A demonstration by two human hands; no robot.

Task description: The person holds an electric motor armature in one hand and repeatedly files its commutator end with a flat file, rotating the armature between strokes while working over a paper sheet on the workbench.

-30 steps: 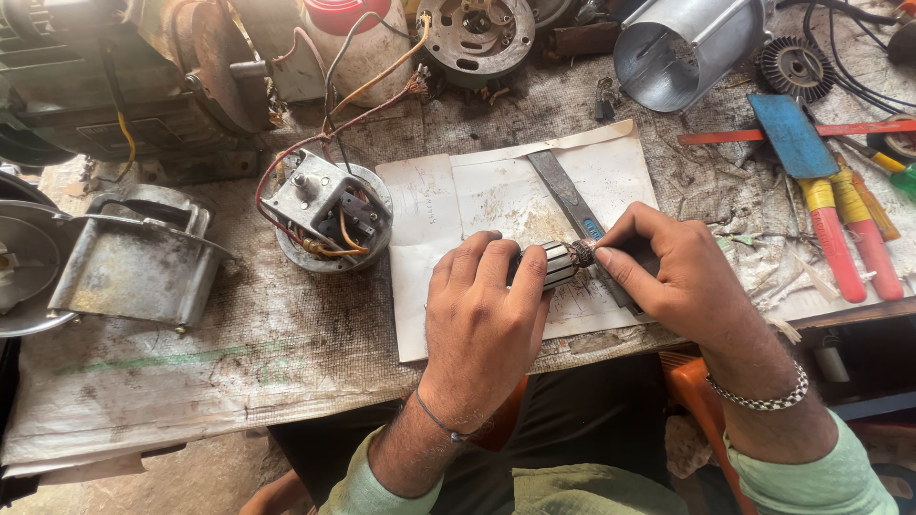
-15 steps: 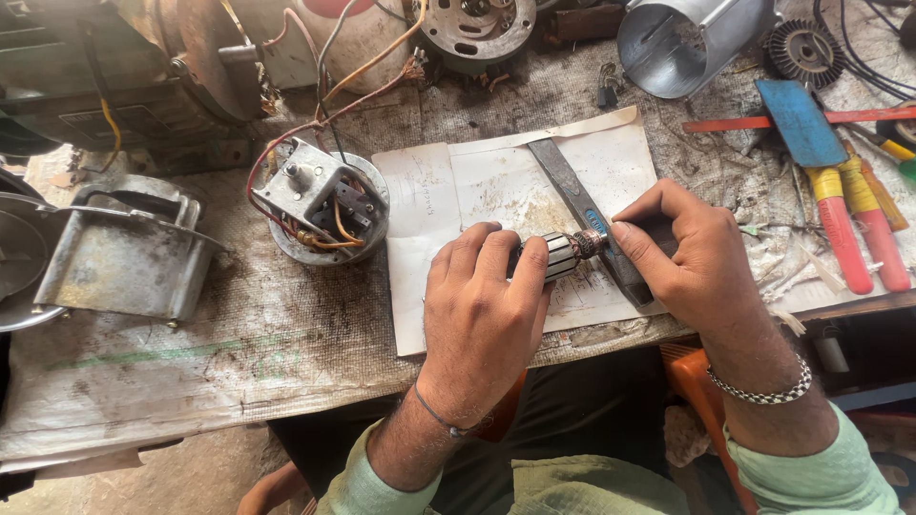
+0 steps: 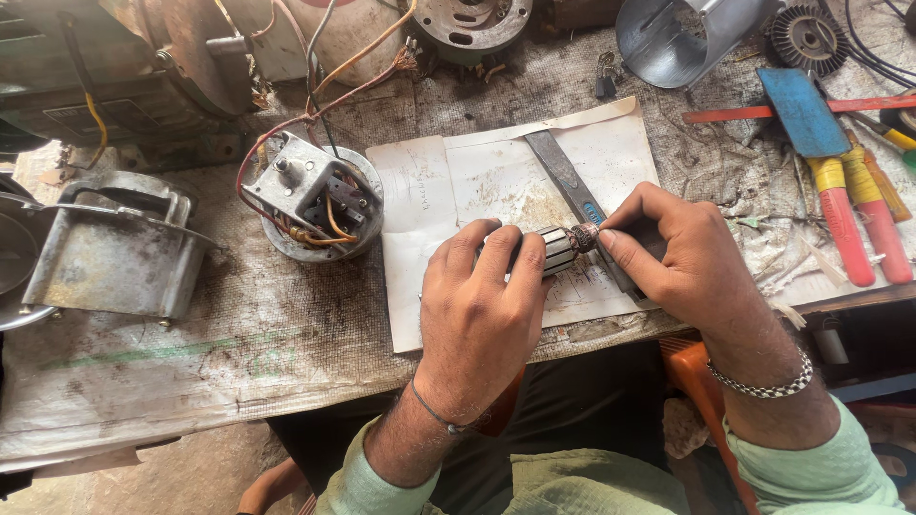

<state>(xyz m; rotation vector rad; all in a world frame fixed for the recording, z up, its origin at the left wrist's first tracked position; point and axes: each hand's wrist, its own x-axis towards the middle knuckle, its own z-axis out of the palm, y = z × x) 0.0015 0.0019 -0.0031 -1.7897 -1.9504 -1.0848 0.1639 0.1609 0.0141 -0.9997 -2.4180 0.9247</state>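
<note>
sleeves: pale green, long | left wrist: thin dark cord band | right wrist: checkered chain bracelet

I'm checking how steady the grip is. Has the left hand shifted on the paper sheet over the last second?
No. The left hand stays clamped over the small motor armature, at the same spot on the paper sheet near its lower edge.

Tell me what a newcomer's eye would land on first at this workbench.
First, the two hands at centre: the left hand wraps a small motor armature over a stained paper sheet, while the right hand pinches its coppery end. Next, the round metal unit with red and yellow wires just left of the paper, and the red-and-yellow-handled tools at far right.
</note>
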